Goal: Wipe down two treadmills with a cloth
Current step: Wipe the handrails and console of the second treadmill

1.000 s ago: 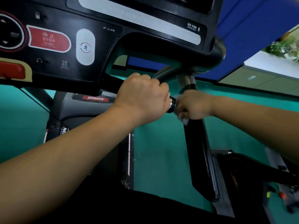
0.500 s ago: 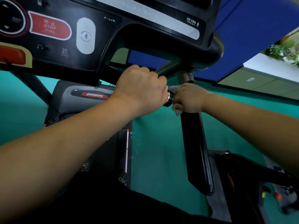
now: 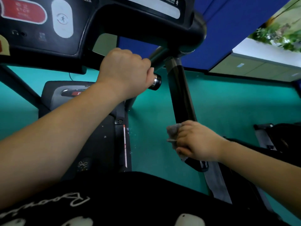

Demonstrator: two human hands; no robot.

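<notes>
Hands well apart: your left hand (image 3: 125, 72) is wrapped tight around the short handlebar (image 3: 156, 81) in the upper middle of the frame, its metal-ringed end poking out past your fingers. Your right hand (image 3: 198, 142) sits lower, right of centre, gripping the grey cloth (image 3: 173, 131) against the lower part of the black upright post (image 3: 180, 95) (the cloth bunches out on the left of your fist). The console (image 3: 91, 22) with its red stop button (image 3: 24, 12) fills the upper left, green floor (image 3: 228, 103) behind
</notes>
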